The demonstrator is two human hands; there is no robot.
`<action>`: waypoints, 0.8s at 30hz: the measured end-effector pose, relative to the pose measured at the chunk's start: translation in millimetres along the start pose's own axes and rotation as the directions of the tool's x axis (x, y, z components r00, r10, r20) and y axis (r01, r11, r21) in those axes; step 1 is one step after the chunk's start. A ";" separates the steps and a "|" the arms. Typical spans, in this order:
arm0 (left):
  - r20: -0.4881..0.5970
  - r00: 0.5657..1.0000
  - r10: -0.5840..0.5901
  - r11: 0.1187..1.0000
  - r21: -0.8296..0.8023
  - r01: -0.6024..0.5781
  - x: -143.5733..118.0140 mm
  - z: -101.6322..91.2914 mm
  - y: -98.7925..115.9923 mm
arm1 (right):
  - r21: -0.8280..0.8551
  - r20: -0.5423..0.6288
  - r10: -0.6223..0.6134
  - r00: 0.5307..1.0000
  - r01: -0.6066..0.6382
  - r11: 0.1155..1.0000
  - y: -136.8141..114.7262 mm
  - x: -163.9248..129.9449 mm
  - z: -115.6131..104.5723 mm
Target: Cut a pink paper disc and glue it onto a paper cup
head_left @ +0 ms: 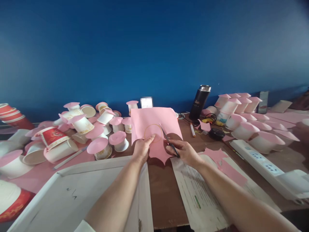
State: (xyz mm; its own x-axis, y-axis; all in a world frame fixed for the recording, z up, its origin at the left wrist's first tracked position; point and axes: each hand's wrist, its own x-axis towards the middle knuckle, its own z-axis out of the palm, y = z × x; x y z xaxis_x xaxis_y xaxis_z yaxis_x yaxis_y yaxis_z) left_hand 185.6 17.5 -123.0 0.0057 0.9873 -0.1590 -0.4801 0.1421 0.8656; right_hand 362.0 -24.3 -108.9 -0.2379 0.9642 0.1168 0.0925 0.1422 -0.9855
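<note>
Print on the black flask (199, 102) and red cups (51, 136) is too blurred to read.

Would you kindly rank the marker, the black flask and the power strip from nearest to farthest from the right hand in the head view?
From the right hand:
1. Marker, just beyond the hand, slightly right.
2. Black flask, farther back by the blue wall.
3. Power strip, off to the right along the table edge; its near end almost ties with the flask.

Cups (100, 149) left of sheet (154, 129)
</note>
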 end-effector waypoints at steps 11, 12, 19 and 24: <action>-0.084 0.995 0.053 0.929 0.369 -0.019 -6.4 -1.9 10.3 | 0.118 -0.036 0.096 0.995 -0.092 0.989 0.5 1.5 4.8; -0.076 0.996 0.055 0.911 0.411 -0.019 -6.7 -2.5 11.5 | 0.111 -0.038 0.094 0.995 -0.089 0.990 0.5 1.3 4.4; -0.031 0.999 0.029 0.904 0.428 -0.013 -2.5 -6.8 7.8 | -0.015 -0.096 0.070 0.993 -0.071 0.997 -2.7 0.1 -1.5; 0.058 0.997 0.045 0.947 0.315 -0.061 0.2 -9.3 6.2 | 0.003 -0.078 0.085 0.993 -0.085 0.996 -1.2 0.1 -4.1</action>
State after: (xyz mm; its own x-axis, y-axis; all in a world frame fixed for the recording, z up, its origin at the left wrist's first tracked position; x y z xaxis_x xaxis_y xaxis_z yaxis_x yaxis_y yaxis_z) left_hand 174.5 18.0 -122.1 0.0356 0.9951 -0.0922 -0.1791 0.0972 0.9790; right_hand 365.8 -23.5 -107.3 -0.1533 0.9873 0.0416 0.1091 0.0588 -0.9923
